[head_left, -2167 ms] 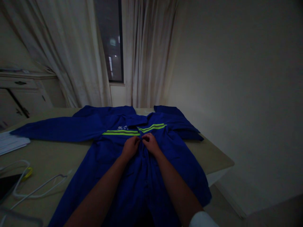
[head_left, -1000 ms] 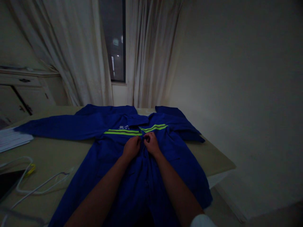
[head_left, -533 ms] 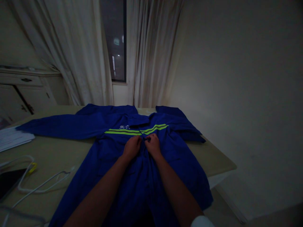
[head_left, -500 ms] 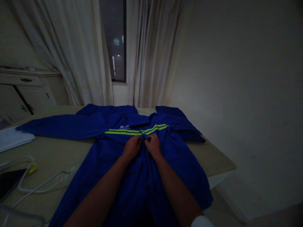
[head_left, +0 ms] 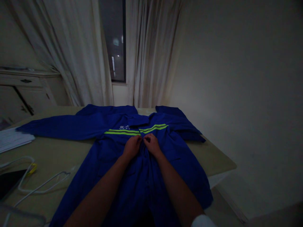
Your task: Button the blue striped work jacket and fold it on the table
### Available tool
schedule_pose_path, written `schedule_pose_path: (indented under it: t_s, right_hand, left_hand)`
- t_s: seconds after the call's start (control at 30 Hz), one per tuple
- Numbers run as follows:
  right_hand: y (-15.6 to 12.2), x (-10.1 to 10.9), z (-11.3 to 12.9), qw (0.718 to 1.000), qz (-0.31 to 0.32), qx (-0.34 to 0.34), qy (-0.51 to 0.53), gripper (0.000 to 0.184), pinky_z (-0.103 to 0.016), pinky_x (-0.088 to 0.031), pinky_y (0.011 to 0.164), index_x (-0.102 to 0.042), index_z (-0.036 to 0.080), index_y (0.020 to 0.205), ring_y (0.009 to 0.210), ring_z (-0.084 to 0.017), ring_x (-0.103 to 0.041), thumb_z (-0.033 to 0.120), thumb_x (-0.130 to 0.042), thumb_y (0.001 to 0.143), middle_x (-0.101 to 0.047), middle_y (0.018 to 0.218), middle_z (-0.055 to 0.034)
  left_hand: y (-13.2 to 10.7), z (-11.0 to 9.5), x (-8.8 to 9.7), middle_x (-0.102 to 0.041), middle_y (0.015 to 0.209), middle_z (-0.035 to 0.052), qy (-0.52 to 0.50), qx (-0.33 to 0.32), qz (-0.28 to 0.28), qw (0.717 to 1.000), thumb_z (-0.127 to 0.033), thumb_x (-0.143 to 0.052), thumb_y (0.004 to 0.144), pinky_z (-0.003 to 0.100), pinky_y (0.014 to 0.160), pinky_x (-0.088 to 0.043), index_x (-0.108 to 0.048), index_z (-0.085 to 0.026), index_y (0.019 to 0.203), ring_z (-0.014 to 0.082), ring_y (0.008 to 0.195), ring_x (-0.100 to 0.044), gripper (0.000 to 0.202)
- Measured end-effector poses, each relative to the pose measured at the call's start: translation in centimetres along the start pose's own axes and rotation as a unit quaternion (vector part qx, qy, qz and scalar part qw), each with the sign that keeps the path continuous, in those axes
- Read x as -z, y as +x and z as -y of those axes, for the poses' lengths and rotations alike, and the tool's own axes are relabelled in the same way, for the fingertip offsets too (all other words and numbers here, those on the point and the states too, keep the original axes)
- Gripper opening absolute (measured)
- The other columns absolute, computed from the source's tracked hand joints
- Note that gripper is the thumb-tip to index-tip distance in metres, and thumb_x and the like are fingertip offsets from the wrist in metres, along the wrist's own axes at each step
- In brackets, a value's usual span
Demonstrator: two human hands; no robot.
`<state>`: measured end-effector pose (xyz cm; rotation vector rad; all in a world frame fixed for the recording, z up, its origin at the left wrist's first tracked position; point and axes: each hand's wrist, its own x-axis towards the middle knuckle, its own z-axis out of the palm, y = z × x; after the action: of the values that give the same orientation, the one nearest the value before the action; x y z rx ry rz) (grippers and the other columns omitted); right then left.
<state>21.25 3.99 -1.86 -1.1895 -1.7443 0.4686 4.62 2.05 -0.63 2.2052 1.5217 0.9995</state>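
Note:
A blue work jacket (head_left: 113, 148) lies spread over the table, front side up, its collar at the far end and a sleeve stretched out to the left. Yellow-green stripes cross its chest, with a small white print above them on the left. My left hand (head_left: 132, 145) pinches the jacket's front edge just below the stripes. Close beside it, my right hand (head_left: 152, 144) is closed on the other front edge. The fingertips of both hands nearly meet at the front opening. Any button or fastener between them is too small and dark to make out.
White papers (head_left: 15, 138) lie at the table's left. Nearer are a dark phone-like device (head_left: 10, 183), a white cable (head_left: 35, 190) and a small yellow item (head_left: 32, 169). Curtains (head_left: 80, 53) hang behind the table (head_left: 220, 157), whose right edge faces a wall.
My right hand's fingers have shifted slightly up and left, nearer my left fingertips. The front edges at the stripes lie a little differently. My left hand has hardly moved.

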Motion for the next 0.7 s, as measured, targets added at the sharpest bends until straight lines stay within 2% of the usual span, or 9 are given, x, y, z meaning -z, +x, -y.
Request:
schedule_pose_path:
  t_s: [0.33,0.53,0.7]
  right_hand:
    - [0.28,0.47,-0.32,0.997,0.021,0.009,0.068,0.013,-0.033,-0.054,0.090,-0.077,0.020,0.090,0.094,-0.020,-0.068,0.021,-0.064,0.086,-0.072,0.097,-0.0065]
    - [0.07,0.60,0.09,0.995,0.014,-0.017,0.092,0.016,-0.033,-0.056,0.087,-0.078,0.020,0.090,0.094,-0.020,-0.069,0.019,-0.068,0.078,-0.072,0.103,-0.0071]
    - [0.11,0.57,0.22,0.998,-0.001,-0.042,0.056,0.014,-0.033,-0.056,0.087,-0.078,0.019,0.083,0.094,-0.021,-0.069,0.015,-0.068,0.074,-0.072,0.100,-0.0078]
  left_hand:
    - [-0.27,-0.74,0.36,-0.076,0.095,0.0072,0.035,0.032,-0.019,0.999,-0.023,-0.054,0.099,0.032,0.082,-0.048,-0.068,-0.020,0.099,0.0241,0.093,-0.070,0.014]
    - [-0.24,-0.78,0.46,-0.075,0.095,0.0064,0.014,0.030,-0.031,0.999,-0.024,-0.053,0.099,0.032,0.083,-0.048,-0.067,-0.021,0.098,0.0233,0.093,-0.069,0.014]
    - [-0.26,-0.82,0.41,-0.075,0.096,0.0071,0.015,0.027,-0.031,0.999,-0.024,-0.054,0.098,0.033,0.084,-0.049,-0.067,-0.021,0.098,0.0240,0.095,-0.069,0.014]
